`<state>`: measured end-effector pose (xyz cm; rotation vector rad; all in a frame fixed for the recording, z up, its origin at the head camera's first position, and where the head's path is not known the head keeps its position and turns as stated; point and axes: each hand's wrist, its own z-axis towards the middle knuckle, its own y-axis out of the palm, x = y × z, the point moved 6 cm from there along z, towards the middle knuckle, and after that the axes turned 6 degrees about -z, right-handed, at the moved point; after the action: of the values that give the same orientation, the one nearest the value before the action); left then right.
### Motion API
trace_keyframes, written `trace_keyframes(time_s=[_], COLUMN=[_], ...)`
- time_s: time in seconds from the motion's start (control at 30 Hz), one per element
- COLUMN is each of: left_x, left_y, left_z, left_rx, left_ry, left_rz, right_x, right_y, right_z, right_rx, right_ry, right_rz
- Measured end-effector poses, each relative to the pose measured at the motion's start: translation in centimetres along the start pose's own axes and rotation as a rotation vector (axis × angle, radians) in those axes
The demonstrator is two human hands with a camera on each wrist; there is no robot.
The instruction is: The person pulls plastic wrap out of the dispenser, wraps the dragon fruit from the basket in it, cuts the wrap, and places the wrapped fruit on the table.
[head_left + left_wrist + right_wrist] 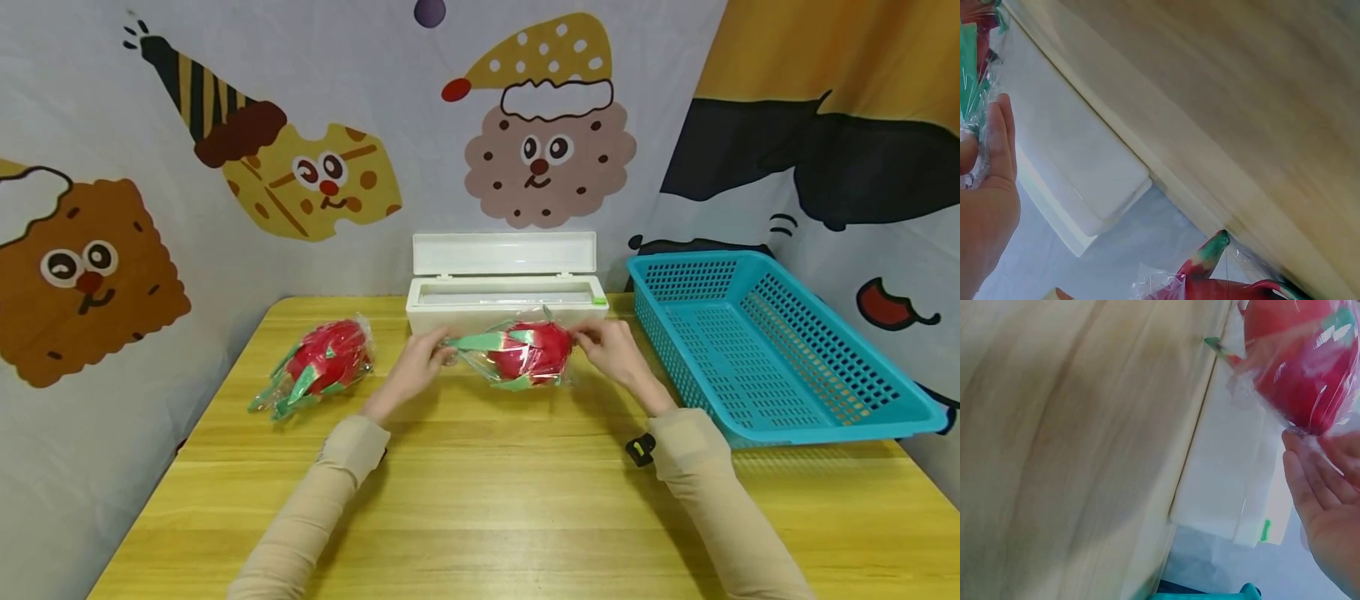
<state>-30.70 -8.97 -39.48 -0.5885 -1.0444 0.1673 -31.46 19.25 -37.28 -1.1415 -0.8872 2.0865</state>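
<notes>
Between both hands a red dragon fruit (531, 352) with green scales, in clear plastic film, is held up over the table. My left hand (422, 362) pinches the film at its green-tipped end; the left wrist view shows the thumb and fingers (1001, 140) on the film. At the round end, my right hand (617, 352) pinches gathered film, also seen in the right wrist view close under the fruit (1310, 394). A second film-wrapped dragon fruit (327, 360) lies on the table to the left of my left hand.
Behind the held fruit stands a white film dispenser box (450, 317), its lid (504, 252) raised and a roll inside. A blue plastic basket (697, 400) sits at the right of the wooden table (510, 500). A cartoon-print cloth (442, 167) hangs behind.
</notes>
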Motion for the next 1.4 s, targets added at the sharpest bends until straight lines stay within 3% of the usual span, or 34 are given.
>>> trace_keyframes(time_s=[0.2, 0.43, 0.6, 0.83, 1.1, 1.4], left_x=[-0.5, -1.1, -1.0, -0.7, -0.7, -0.7], left_y=[0.0, 0.1, 0.4, 1.0, 1.3, 1.1], left_z=[-0.1, -0.4, -0.4, -0.2, -0.1, -0.2], left_rx=[-0.010, -0.047, -0.039, -0.039, -0.018, -0.009], left_ry=[-0.077, -0.199, -0.195, -0.180, -0.151, -0.148], left_rz=[0.038, 0.039, 0.094, 0.244, 0.259, 0.278], right_x=[-0.4, -1.3, -1.8, -2.0, -1.9, -1.8], right_y=[1.2, 1.5, 1.9, 2.8, 1.9, 1.6], right_z=[-0.2, 0.0, 0.0, 0.0, -0.5, -0.1], right_rx=[-0.209, -0.289, -0.306, -0.323, -0.498, -0.421], right_ry=[0.055, 0.092, 0.097, 0.060, -0.062, -0.076], right_rz=[0.069, 0.064, 0.079, 0.113, 0.167, 0.058])
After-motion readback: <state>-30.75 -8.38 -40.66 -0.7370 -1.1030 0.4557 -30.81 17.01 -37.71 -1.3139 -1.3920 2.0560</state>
